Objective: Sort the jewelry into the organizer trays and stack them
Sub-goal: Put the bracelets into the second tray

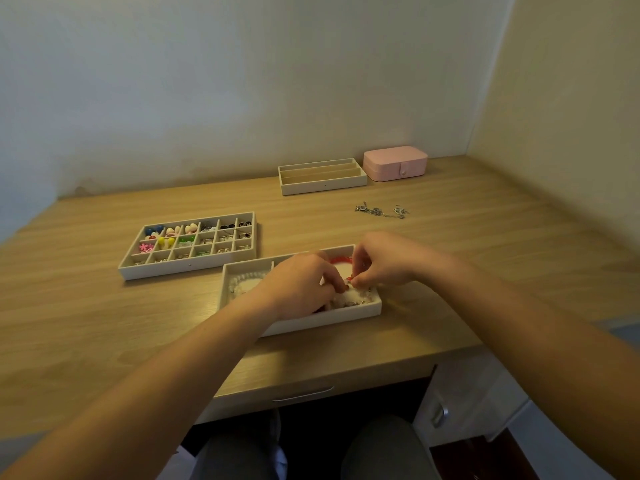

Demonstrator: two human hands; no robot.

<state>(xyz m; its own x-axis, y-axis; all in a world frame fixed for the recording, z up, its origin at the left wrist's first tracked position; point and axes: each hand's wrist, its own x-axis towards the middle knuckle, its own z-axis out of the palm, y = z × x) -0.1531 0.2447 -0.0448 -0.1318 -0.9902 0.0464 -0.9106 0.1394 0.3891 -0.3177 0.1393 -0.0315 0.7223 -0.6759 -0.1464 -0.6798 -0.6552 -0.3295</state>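
Your left hand (pixel 301 285) and right hand (pixel 384 263) met over the smooth white near tray (pixel 329 322). Both sets of fingertips pinched a small red beaded piece (pixel 349 279), apparently a bracelet. The gridded tray (pixel 188 268) lay just left. The slotted tray (pixel 322 188), the rounded pink case (pixel 394 163) and the loose chains (pixel 381 212) lay well behind on the wood-grain desk (pixel 104 323).

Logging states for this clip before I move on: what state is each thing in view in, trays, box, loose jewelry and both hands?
Grid tray: most cells filled, unstacked.
Near tray: holds bracelets, unstacked.
Slotted tray: slots look empty.
Pink box: closed, strap snapped.
Silver chains: loose on the table.
Left hand: pinching small red piece.
Right hand: pinching the same piece.
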